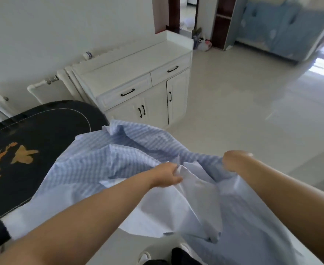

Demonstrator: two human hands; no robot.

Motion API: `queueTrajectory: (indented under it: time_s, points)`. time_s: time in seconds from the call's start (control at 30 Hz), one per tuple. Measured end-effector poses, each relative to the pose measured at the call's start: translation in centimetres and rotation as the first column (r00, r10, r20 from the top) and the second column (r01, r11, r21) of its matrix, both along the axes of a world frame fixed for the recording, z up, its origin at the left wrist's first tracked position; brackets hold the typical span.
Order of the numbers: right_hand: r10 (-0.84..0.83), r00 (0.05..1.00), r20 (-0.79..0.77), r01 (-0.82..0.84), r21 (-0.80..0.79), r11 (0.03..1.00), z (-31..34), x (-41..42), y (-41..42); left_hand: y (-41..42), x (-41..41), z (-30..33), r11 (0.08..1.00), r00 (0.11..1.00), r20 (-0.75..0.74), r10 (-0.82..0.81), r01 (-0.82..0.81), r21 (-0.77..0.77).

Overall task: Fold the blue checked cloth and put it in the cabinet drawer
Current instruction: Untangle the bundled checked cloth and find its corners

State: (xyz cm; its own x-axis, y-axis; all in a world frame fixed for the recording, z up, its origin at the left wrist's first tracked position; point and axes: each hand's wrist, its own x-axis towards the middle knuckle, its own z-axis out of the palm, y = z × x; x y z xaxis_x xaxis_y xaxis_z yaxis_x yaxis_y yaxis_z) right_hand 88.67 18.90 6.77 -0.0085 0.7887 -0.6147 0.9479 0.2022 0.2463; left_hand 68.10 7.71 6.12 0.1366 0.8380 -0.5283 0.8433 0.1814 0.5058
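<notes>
1. Left hand [167, 175] pinches the blue checked cloth [107, 159] at frame centre; right hand [233, 161] grips it, fingers hidden.
2. Cloth hangs crumpled over the black table [33, 131]; the loose lower edge could slip floorward.

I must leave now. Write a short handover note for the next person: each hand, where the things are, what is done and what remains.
Left hand: pinches an edge of the blue checked cloth.
Right hand: grips the cloth further right.
The cloth is unfolded and rumpled, partly lying on the black table, partly hanging toward the floor.
White cabinet: ahead, against the wall; left drawer and right drawer both closed.
Done: cloth picked up.
Left: fold it, open a drawer, put it inside.
</notes>
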Motion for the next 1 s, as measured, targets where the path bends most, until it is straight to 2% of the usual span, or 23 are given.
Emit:
queueTrajectory:
  time_s: [0.13, 0.2, 0.23, 0.3, 0.37, 0.4, 0.47, 0.53, 0.6, 0.67, 0.7, 0.73, 0.8, 0.83, 0.87, 0.93, 1.0]
  points:
    - [-0.164, 0.985, 0.048, 0.161, 0.059, 0.985, 1.0, 4.1, 0.6, 1.6, 1.1, -0.5, 0.989, 0.989, -0.147, -0.022, 0.043, 0.144]
    - [-0.184, 0.983, 0.022, 0.182, 0.075, 0.98, 1.1, 5.0, 0.8, 2.2, -0.5, -0.7, 0.98, 0.97, -0.242, 0.006, 0.042, 0.195]
    - [-0.166, 0.985, -0.043, 0.169, 0.083, 0.982, 0.8, 5.1, 1.0, 2.4, -1.6, -0.9, 0.969, 0.949, -0.315, 0.013, 0.066, 0.238]
    - [-0.077, 0.945, -0.317, 0.118, 0.112, 0.987, 0.0, 4.7, 1.5, 2.3, -3.7, -0.8, 0.912, 0.92, -0.389, 0.05, 0.116, 0.392]
    - [-0.061, 0.777, -0.627, 0.163, 0.106, 0.981, 0.1, 3.2, 1.0, 2.1, -5.5, -0.6, 0.811, 0.903, -0.428, 0.024, 0.233, 0.537]
    - [-0.053, 0.69, -0.721, 0.17, 0.091, 0.981, 0.5, 2.3, 0.5, 2.0, -6.3, -0.4, 0.754, 0.884, -0.467, -0.01, 0.313, 0.577]
    - [0.016, 0.581, -0.814, 0.055, 0.059, 0.997, 1.6, -0.3, -0.7, 1.7, -7.2, 0.3, 0.634, 0.819, -0.564, -0.102, 0.491, 0.597]
    - [0.063, 0.51, -0.858, -0.128, -0.003, 0.992, 2.9, -3.2, -2.4, 1.2, -6.2, 1.5, 0.524, 0.792, -0.576, -0.205, 0.586, 0.618]
    - [0.154, 0.533, -0.832, -0.286, -0.005, 0.958, 3.5, -5.8, -3.8, 0.8, -5.0, 2.7, 0.456, 0.815, -0.542, -0.205, 0.57, 0.683]
    - [0.223, 0.619, -0.753, -0.361, -0.02, 0.932, 4.1, -7.6, -4.5, 0.2, -4.1, 4.3, 0.434, 0.847, -0.513, -0.141, 0.519, 0.737]
    - [0.295, 0.651, -0.699, -0.381, 0.035, 0.924, 4.2, -8.3, -4.3, -0.1, -4.0, 5.2, 0.467, 0.857, -0.503, -0.112, 0.492, 0.735]
    - [0.38, 0.688, -0.619, -0.398, 0.117, 0.91, 4.8, -8.8, -4.1, -0.2, -4.6, 5.9, 0.542, 0.87, -0.488, -0.068, 0.443, 0.714]
    - [0.467, 0.746, -0.476, -0.343, 0.326, 0.881, 5.1, -9.3, -2.6, -0.1, -6.5, 7.3, 0.844, 0.933, -0.36, 0.013, 0.183, 0.504]
    - [0.464, 0.75, -0.471, -0.295, 0.389, 0.873, 5.6, -9.3, -2.1, -0.1, -7.4, 7.6, 0.935, 0.96, -0.273, 0.057, 0.044, 0.353]
    - [0.447, 0.752, -0.485, -0.248, 0.419, 0.873, 6.1, -9.4, -1.7, -0.1, -8.5, 7.6, 0.969, 0.968, -0.241, 0.073, -0.012, 0.245]
    - [0.409, 0.75, -0.52, -0.171, 0.445, 0.879, 7.0, -9.9, -1.1, -0.4, -10.2, 7.6, 0.995, 0.956, -0.292, 0.023, 0.006, 0.096]
    - [0.387, 0.74, -0.55, -0.089, 0.49, 0.867, 8.3, -10.6, -0.2, -0.7, -12.3, 7.6, 0.998, 0.954, -0.293, 0.062, -0.051, 0.044]
